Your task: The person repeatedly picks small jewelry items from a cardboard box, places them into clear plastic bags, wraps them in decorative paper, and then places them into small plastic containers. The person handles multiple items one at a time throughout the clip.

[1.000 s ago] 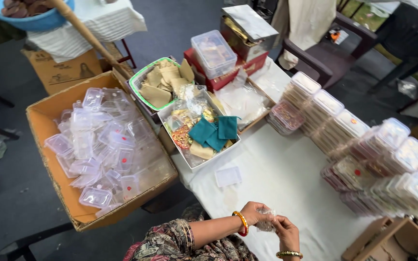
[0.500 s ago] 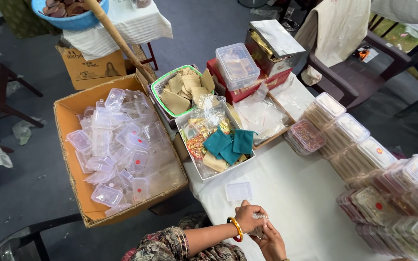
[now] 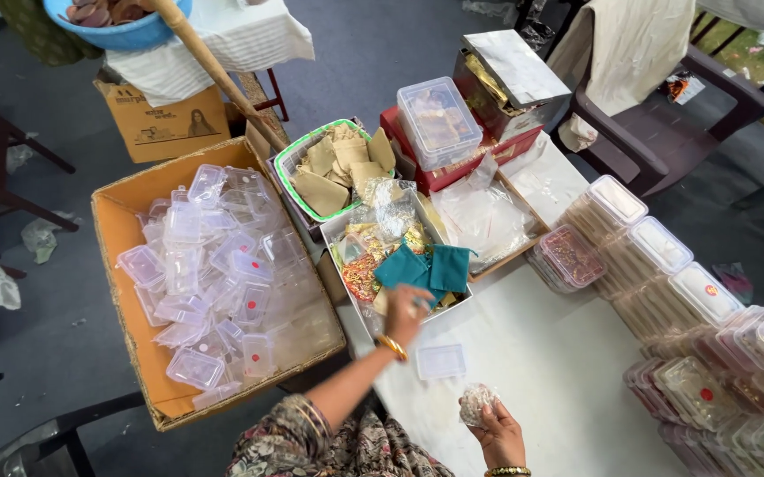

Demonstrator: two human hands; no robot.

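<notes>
Teal cloth pouches (image 3: 424,268) lie in a white tray (image 3: 353,300), directly under the fingertips of the left hand (image 3: 406,311), which reaches over the tray's near edge with fingers loosely curled. The right hand (image 3: 497,431) grips a small clear crinkled packet (image 3: 475,403) above the white table (image 3: 567,371). A clear plastic lid (image 3: 441,361) lies flat between both hands.

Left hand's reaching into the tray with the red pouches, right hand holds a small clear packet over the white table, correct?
Not quite. In the head view the pouches in that tray are teal, not red. The left hand does reach into it, and the right hand holds the small clear packet over the white table.
</notes>
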